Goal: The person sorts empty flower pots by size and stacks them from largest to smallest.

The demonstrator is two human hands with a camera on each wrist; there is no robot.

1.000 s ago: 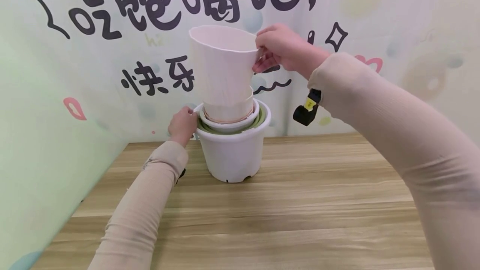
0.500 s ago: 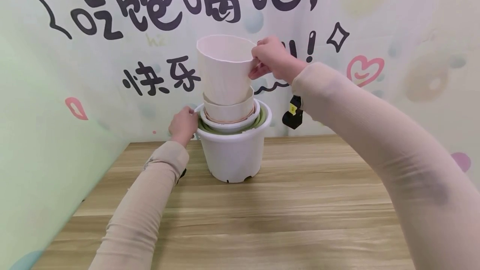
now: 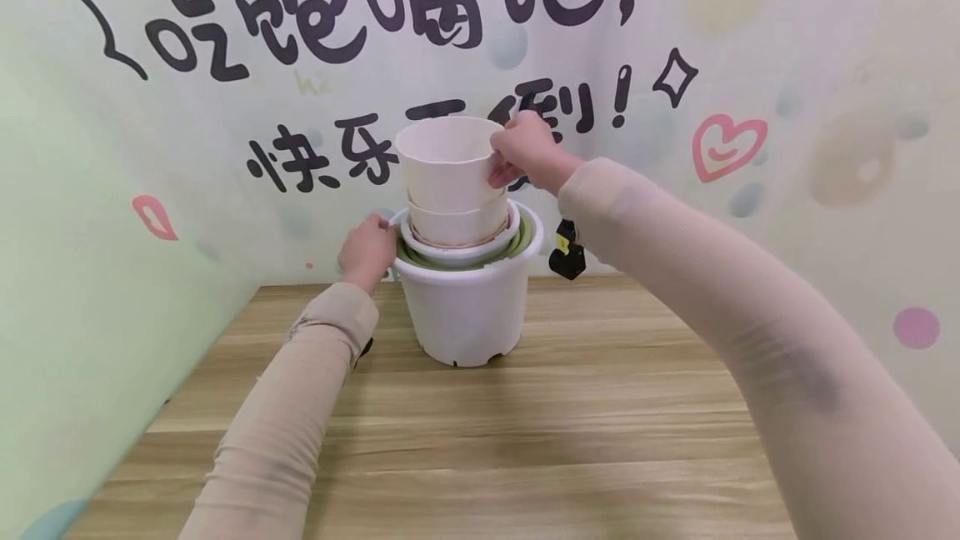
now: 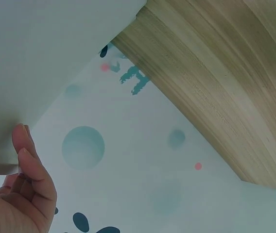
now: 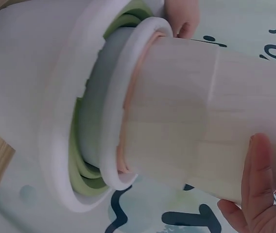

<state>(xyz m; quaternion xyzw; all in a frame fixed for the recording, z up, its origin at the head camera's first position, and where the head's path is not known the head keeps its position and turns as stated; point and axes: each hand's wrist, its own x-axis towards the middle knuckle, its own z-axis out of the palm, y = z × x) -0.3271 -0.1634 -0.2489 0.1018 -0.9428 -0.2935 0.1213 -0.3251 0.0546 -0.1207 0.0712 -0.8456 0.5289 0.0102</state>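
A large white flowerpot (image 3: pixel 461 315) stands upright with smaller pots nested in it. Two green rims (image 5: pixel 87 182) and a smaller white pot's rim (image 5: pixel 111 121) show inside it, then a thin peach rim (image 5: pixel 128 107). Above these rises a cream pot (image 3: pixel 461 225), and the uppermost white pot (image 3: pixel 446 182) sits partly down inside that one. My right hand (image 3: pixel 528 148) pinches the uppermost pot's rim on its right side. At the left, my left hand (image 3: pixel 367 252) grips the large pot's rim, fingers curled under it in the left wrist view.
The stack stands near the back edge of a wood-grain table (image 3: pixel 480 440). Behind it is a pale wall (image 3: pixel 825 215) with black lettering and drawings, and a green side wall (image 3: pixel 90 298) is at the left. A black strap device (image 3: pixel 567 252) hangs at the right wrist.
My right hand has lowered the uppermost white pot into the cream pot, so less of it stands out. My left hand has stayed on the large pot's rim.
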